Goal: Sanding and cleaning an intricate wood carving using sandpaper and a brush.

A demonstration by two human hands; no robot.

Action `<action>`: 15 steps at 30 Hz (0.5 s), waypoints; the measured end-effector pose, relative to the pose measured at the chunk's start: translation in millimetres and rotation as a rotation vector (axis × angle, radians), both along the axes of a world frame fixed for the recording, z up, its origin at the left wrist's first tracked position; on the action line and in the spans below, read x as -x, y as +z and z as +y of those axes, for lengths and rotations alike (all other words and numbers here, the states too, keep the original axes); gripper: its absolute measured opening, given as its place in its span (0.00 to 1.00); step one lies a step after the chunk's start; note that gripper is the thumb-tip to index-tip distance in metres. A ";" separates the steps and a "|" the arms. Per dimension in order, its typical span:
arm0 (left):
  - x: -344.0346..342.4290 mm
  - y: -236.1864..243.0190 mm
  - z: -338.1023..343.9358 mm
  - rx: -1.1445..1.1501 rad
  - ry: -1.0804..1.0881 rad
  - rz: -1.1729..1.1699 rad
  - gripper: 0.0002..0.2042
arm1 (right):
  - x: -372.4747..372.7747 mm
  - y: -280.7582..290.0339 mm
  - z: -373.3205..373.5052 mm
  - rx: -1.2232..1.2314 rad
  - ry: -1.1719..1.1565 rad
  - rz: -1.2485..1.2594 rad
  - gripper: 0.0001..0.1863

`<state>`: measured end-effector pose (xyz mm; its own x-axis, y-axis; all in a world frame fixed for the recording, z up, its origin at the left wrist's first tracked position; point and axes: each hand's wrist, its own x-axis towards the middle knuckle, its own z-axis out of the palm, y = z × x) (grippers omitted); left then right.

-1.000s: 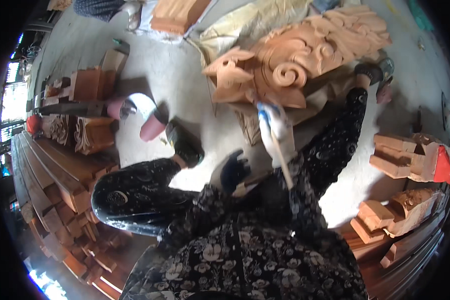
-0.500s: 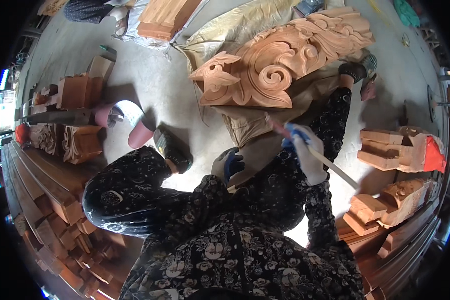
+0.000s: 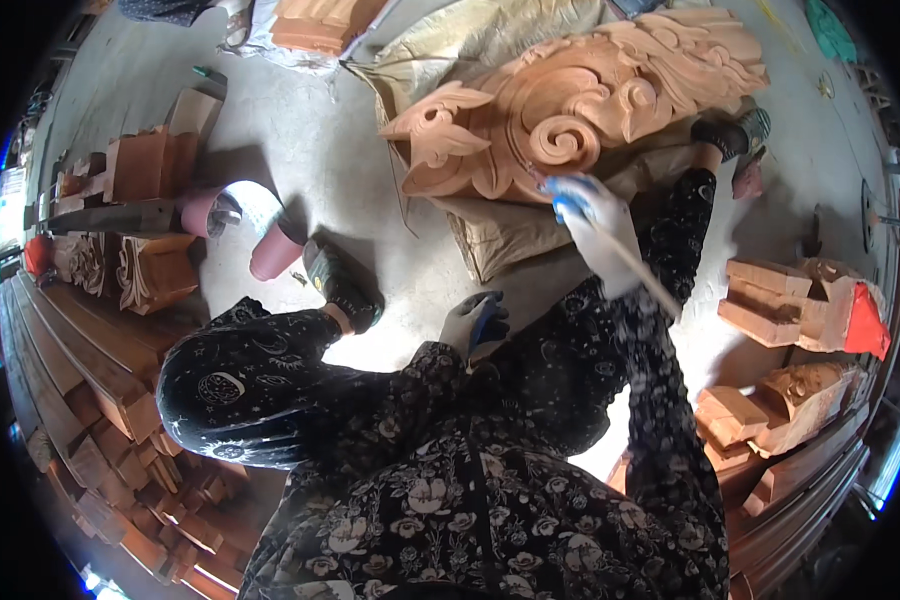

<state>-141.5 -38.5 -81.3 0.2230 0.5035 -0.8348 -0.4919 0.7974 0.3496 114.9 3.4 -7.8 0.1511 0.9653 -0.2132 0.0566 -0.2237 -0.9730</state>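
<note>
My right hand (image 3: 602, 225), in a white glove with blue on the fingers, grips a wooden stick (image 3: 658, 290). Its light shaft runs back past my wrist. The stick's reddish tip is at the lower edge of a large carved wooden panel (image 3: 570, 110) with scrolls and leaves; whether it touches the wood cannot be made out. Over my lap, my left hand (image 3: 475, 325), in the same kind of glove, has its fingers curled together. What it holds, if anything, is hidden. The panel lies on a tan sheet (image 3: 510, 235) beyond my hands.
To the left, a curling pink-backed sheet (image 3: 278, 252) lies on the floor near carved blocks (image 3: 160, 270) and stacked lumber (image 3: 80, 350). More wooden blocks (image 3: 770, 300), one with a red cloth (image 3: 867, 322), stand at right. Another person's leg (image 3: 238, 22) shows at the top left.
My right hand has moved forward with the stick, bringing its tip to the panel's lower edge. My left hand has shifted slightly to the right, fingers still curled.
</note>
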 end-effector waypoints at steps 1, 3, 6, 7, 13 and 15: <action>-3.8 -0.7 -5.6 0.072 -0.042 -0.004 0.20 | -3.6 -2.5 -2.0 0.039 0.037 -0.005 0.13; -17.0 -2.5 -18.3 0.028 -0.107 -0.148 0.18 | -2.8 -4.8 13.3 -0.151 -0.081 -0.011 0.13; -33.5 -3.1 -35.1 0.107 -0.125 -0.112 0.17 | 23.2 -5.1 62.0 -0.554 0.135 -0.513 0.12; -37.7 -3.7 -37.1 0.168 -0.143 -0.052 0.17 | 26.1 -1.0 70.0 -0.441 0.181 -0.569 0.12; -59.0 5.4 -48.8 0.210 -0.229 -0.056 0.17 | -9.8 33.4 32.1 0.111 0.203 -0.410 0.11; -65.9 8.0 -43.5 0.110 -0.223 -0.141 0.17 | -16.5 29.4 33.1 -0.084 0.199 -0.499 0.10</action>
